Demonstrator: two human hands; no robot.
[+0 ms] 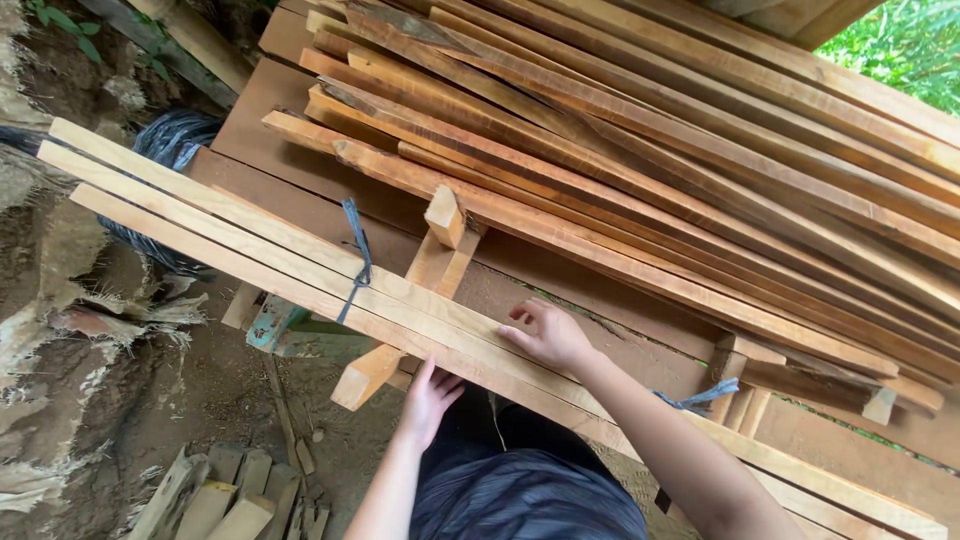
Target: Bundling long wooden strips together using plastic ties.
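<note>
Right hand (548, 335) flat, fingers apart, on the tied pale slats (300, 265) — left hand (428, 398) cups their near edge.

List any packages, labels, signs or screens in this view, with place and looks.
None in view: only bare timber and scraps.
Nearest to a package: the bundle of pale planks under the right hand and left hand, running from upper left to lower right, tied with a dark strap; no label shows on it.

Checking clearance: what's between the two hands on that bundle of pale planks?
Head view: only bare plank of the bundle lies between left hand and right hand; the dark strap sits farther left.
</note>
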